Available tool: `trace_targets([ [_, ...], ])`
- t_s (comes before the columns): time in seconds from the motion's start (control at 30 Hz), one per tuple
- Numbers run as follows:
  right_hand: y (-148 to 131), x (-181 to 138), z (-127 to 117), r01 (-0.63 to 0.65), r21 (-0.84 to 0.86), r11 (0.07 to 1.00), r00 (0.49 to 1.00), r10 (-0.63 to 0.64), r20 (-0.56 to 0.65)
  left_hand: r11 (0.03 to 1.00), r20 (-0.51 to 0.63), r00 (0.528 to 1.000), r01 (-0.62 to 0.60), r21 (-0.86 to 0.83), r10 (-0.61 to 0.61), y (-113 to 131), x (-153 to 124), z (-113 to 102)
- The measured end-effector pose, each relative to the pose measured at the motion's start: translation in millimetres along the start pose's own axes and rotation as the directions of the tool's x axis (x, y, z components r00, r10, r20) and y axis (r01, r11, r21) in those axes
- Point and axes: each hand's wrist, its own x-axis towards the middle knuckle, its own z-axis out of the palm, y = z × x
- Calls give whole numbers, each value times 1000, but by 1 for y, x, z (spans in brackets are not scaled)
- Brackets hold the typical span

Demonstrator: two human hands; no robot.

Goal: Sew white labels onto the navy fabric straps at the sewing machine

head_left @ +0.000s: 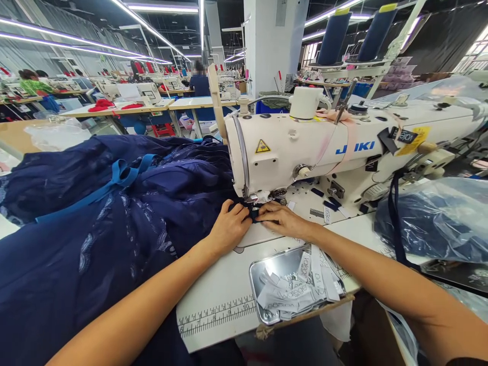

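Both hands work at the needle area of a white sewing machine (282,142). My left hand (231,226) is closed on the edge of a navy garment (183,198), just left of the presser foot (252,201). From the right, my right hand (280,218) pinches a small dark piece of that fabric close to the foot, its fingers nearly meeting the left ones. Most of the garment, with pale printed patterns and a blue strap (124,175), lies heaped to the left. The fingertips and the cloth under the needle are partly hidden.
A metal tray (263,315) of white printed labels (297,287) sits at the table's front edge. On the right lies a clear plastic bag (438,218) with dark contents. Two navy thread cones (333,38) stand above. Other people and machines are farther back.
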Motion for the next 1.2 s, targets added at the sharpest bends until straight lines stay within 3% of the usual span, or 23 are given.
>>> trace_targets([
  [0.17,-2,1,-3,57,-75,996,998,-55,28,997,6,998,-58,-54,59,-2,-1,3],
  [0.4,-10,0,-6,142,-309,940,987,-111,118,970,108,994,9,-244,18,-10,-10,0],
  [0.5,-11,-1,-4,135,-316,939,990,-117,76,955,156,988,30,-295,18,-13,-14,-2],
  [0.73,-12,-4,1,107,-307,946,994,-108,14,954,125,992,4,-300,35,-16,-14,-1],
  [1.2,-17,-2,0,70,-313,947,997,-75,-5,951,139,990,17,-309,28,-19,-13,1],
])
